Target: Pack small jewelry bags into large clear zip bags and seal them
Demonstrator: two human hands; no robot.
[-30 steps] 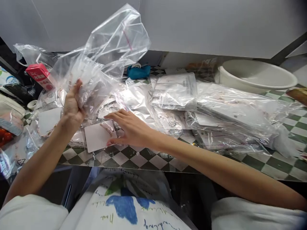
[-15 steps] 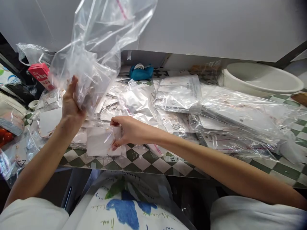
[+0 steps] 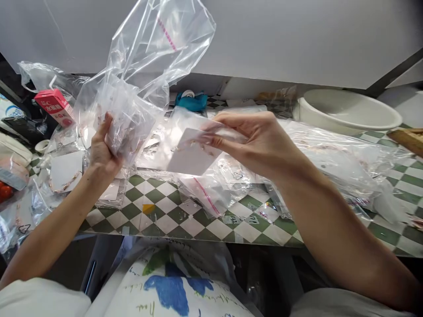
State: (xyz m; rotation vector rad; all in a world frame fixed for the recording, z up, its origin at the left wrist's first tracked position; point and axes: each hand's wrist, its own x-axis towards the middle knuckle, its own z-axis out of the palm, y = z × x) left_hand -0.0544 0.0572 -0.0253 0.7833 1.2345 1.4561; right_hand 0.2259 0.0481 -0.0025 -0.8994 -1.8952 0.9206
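Two bare hands are raised above a checkered green-and-white table (image 3: pixel 165 211), and a white card (image 3: pixel 191 154) sits between them. The right hand (image 3: pixel 261 141) is the nearer to the card and holds it: its fingers (image 3: pixel 228 130) are closed in a pinch on the card's right end, with the thumb side beneath. The card is tilted, its long axis running roughly sideways and dipping toward the left hand, with its free end pointing that way. Small pinkish marks on its face are too blurred to identify.

Just left of the card, the left hand (image 3: pixel 104 149) has its fingers curled around the gathered lower part of a clear bag (image 3: pixel 127 119). The bag balloons upward well above the card, and a red strip (image 3: pixel 167 34) runs along its upper part.

Directly below the card, a loose clear bag (image 3: pixel 208 193) lies on the table. Beyond the right hand, a larger heap of clear bags (image 3: pixel 333 154) spreads out, and a white basin (image 3: pixel 346 110) stands farther back. A blue item (image 3: pixel 191 102) lies behind the card. Well left of the card are a pink carton (image 3: pixel 54 105) and more cards in plastic (image 3: pixel 66 171). Below the table's near edge, in front of the person, is a white bag with blue print (image 3: pixel 172 286).
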